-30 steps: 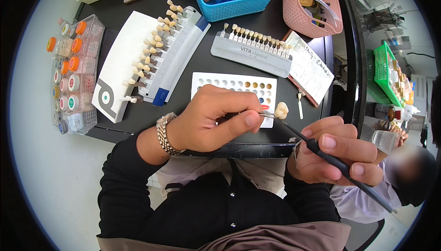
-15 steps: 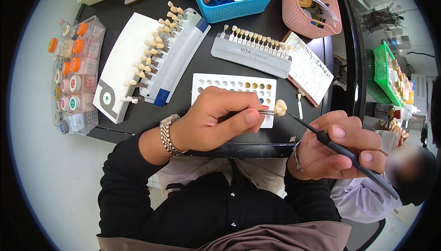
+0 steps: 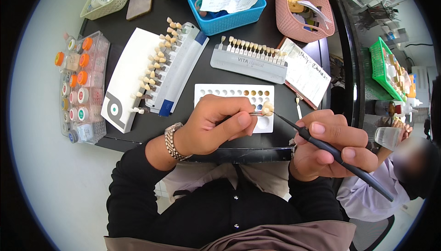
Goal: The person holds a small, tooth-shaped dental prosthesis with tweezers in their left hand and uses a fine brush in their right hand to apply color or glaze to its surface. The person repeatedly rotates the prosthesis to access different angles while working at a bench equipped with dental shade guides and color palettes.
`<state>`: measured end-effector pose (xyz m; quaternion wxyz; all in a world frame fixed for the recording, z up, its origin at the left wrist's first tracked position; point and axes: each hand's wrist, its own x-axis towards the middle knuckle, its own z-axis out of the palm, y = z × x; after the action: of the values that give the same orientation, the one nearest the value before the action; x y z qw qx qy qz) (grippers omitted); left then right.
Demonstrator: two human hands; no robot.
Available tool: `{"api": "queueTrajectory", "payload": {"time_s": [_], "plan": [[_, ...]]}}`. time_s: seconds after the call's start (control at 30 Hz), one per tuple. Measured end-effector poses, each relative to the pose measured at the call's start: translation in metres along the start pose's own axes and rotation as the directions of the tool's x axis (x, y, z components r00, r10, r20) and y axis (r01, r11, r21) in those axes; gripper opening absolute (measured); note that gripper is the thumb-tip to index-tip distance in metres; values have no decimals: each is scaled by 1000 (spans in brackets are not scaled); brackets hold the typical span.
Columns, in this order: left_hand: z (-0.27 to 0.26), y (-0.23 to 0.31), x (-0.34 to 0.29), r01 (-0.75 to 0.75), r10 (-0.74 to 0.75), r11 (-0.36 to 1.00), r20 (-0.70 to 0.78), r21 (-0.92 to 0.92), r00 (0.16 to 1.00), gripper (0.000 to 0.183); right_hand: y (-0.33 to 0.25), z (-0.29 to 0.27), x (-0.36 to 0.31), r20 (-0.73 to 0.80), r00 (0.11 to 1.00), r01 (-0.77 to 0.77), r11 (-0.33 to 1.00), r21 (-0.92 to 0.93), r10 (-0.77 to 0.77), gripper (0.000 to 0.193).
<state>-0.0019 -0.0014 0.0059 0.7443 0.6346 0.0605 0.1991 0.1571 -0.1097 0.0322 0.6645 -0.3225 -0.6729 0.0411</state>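
My left hand, wearing a metal watch, is closed on thin metal tweezers. A cream-coloured dental crown sits at the tip of the tweezers. My right hand grips a fine black-handled brush like a pen. Its thin dark tip points left and meets or nearly meets the crown's right side; I cannot tell which. Below the hands lies a white mixing palette with round wells, some filled with brown, yellow and blue colours. My left hand hides part of it.
Two tooth shade guides stand behind the palette. A loose shade tab lies near my right hand. Bottles in a clear rack are at left; blue and pink baskets are at the back. Another person sits at right.
Both hands have shifted left in the picture, with the crown and brush. The brush tip is now closer to the crown. The whole view has tilted slightly, so the table things sit lower.
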Motion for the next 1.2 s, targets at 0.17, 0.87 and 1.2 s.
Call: {"api": "queueTrajectory", "payload": {"time_s": [0.17, 0.87, 1.2], "plan": [[3, -1, -1, -27, 27, 1000, -25, 16, 999, 30, -5, 1, 1, -141, 989, -47, 999, 9, 48, 33], [1, 3, -1, -83, 86, 982, -8, 171, 996, 21, -1, 12, -3, -104, 993, 62, 997, 41, -58, 34], [0, 4, -2, -110, 115, 969, -8, 221, 993, 17, 0, 6, -2, -38, 990, 140, 988, 70, -138, 36]]}}
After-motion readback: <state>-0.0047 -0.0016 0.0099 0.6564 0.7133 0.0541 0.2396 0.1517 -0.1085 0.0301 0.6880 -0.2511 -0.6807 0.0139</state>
